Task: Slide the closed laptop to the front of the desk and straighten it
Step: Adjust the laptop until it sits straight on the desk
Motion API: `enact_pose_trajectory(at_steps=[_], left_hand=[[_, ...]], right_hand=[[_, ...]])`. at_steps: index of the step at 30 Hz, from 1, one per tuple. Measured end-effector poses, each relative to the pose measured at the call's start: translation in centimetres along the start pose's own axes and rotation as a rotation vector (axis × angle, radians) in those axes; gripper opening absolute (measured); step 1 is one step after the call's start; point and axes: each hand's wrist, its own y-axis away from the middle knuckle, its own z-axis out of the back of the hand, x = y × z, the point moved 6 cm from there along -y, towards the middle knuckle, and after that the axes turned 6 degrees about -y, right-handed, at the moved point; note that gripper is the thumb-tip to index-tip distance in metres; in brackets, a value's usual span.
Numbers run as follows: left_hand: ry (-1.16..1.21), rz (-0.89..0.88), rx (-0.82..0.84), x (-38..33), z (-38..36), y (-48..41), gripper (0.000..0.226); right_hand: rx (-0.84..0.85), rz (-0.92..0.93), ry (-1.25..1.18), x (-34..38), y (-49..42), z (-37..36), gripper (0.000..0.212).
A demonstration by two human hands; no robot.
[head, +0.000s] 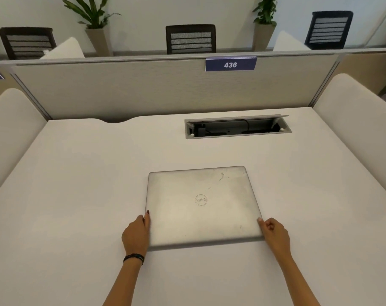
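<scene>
Closed silver laptop [202,206] flat mid-desk, approx. square w/ edge.

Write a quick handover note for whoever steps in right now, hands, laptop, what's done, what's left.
Left hand: against the laptop's left edge near its front corner.
Right hand: at the right edge near the front corner, fingers curled.
Laptop: closed, flat on the desk, about mid-depth, slightly askew.
Done: both hands in place on the sides.
Left: slide it to the desk's front and square it up.

Wide white desk [77,195], closed silver metal laptop [200,206] flat near its front edge, open grey cable hatch [237,127] by the back edge
</scene>
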Motion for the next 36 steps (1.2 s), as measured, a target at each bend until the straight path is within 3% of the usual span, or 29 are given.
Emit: enact_pose_trajectory(at_steps=[24, 27, 32, 36], left_hand=[[-0.058, -0.041, -0.024, 0.2, 0.5, 1.7, 0.044], [-0.074, -0.061, -0.009, 0.2, 0.5, 1.6, 0.028], [-0.09, -0.071, -0.019, -0.1, 0.9, 1.9, 0.037], [-0.057, -0.046, -0.053, -0.1, 1.3, 1.9, 0.04]], right_hand=[[0.176, -0.007, 0.112, 0.1, -0.3, 0.4, 0.044], [0.193, -0.005, 0.098, 0.2, -0.3, 0.5, 0.044], [0.23, 0.0, 0.096, 0.1, -0.6, 0.5, 0.044], [0.306, 0.061, 0.26, 1.4, -1.6, 0.4, 0.046]])
